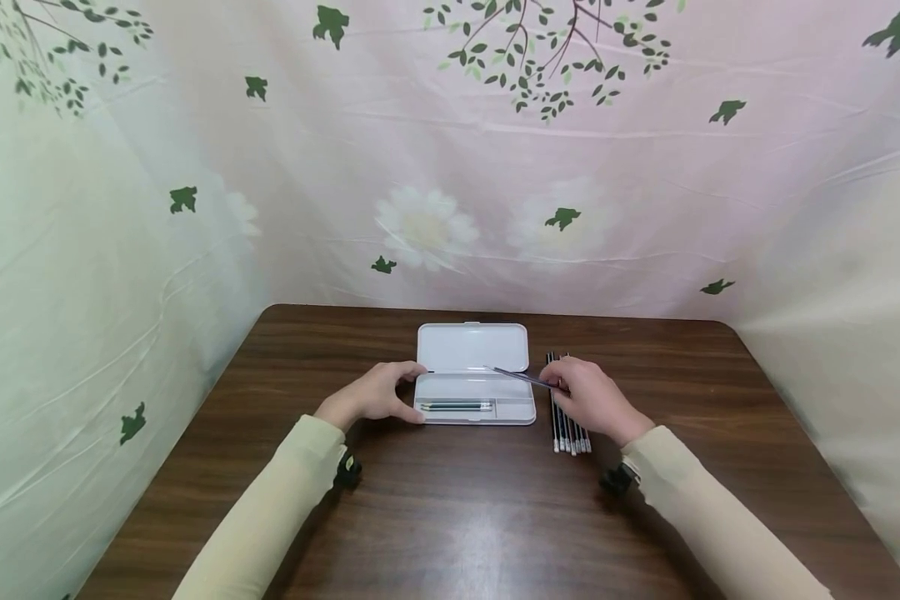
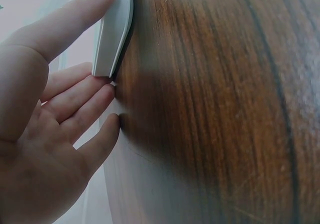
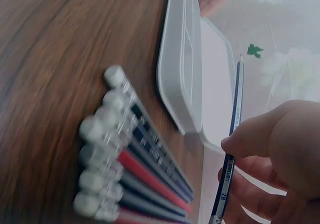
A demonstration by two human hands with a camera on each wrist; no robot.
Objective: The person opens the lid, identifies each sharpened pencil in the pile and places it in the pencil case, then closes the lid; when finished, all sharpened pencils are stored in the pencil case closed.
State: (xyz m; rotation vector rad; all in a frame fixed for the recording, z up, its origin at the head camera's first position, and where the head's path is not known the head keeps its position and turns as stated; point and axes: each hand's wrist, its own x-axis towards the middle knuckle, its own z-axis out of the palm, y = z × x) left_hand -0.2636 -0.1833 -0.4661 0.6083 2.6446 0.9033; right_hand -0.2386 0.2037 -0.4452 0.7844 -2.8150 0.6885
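A white pencil case [image 1: 516,414] lies with its lid [image 1: 472,346] folded back, away from me. A few dark green pencils [image 1: 453,406] lie in its front compartment. My left hand [image 1: 375,392] holds the case's left end, thumb at the front corner and fingertips toward the back. My right hand [image 1: 592,396] pinches a dark blue pencil [image 3: 227,179] marked 2B between thumb and fingers. That pencil's sharpened tip points left, over the case's right part. Below the right hand, a row of pencils [image 1: 570,437] lies on the table, white erasers toward me.
The brown wood-grain table [image 1: 450,500] extends around the case and pencils. A patterned cloth [image 1: 465,167] hangs behind the table and along both sides. A dark strap device sits on each wrist, the left one [image 1: 348,469] near the table top.
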